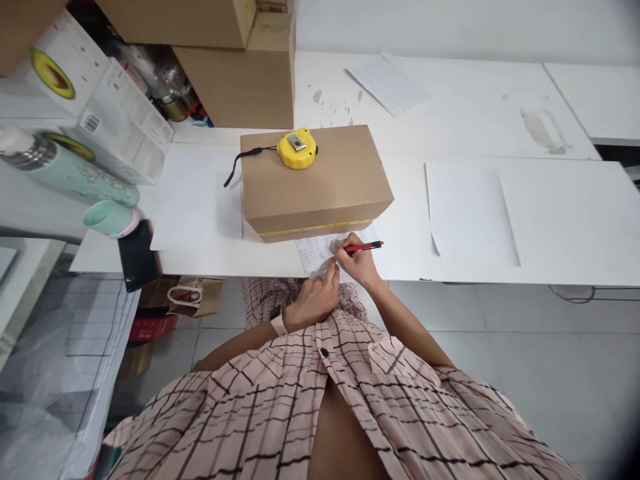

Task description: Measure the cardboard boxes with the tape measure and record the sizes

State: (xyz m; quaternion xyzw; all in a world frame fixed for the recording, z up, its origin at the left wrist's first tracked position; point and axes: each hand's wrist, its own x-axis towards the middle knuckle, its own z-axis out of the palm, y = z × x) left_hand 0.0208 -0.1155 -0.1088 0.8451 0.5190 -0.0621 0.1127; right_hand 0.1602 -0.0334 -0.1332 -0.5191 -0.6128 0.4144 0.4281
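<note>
A red and black pen (369,246) is gripped in my right hand (358,260), over a sheet with handwriting (313,253) at the table's front edge. My left hand (320,293) rests at the sheet's lower edge, its fingers stretched toward the right hand. Part of the sheet is hidden under a closed cardboard box (320,183) just beyond my hands. On top of that box sits a yellow tape measure (297,149), its black wrist strap hanging over the left side. The pen's tip is hidden by my fingers.
Blank paper lies left (195,193) and right (470,213) of the box, with a printed sheet (387,81) farther back. A phone (139,255), a mint cup (110,217) and a mint thermos (75,175) are at left. Larger cartons (245,83) stand behind.
</note>
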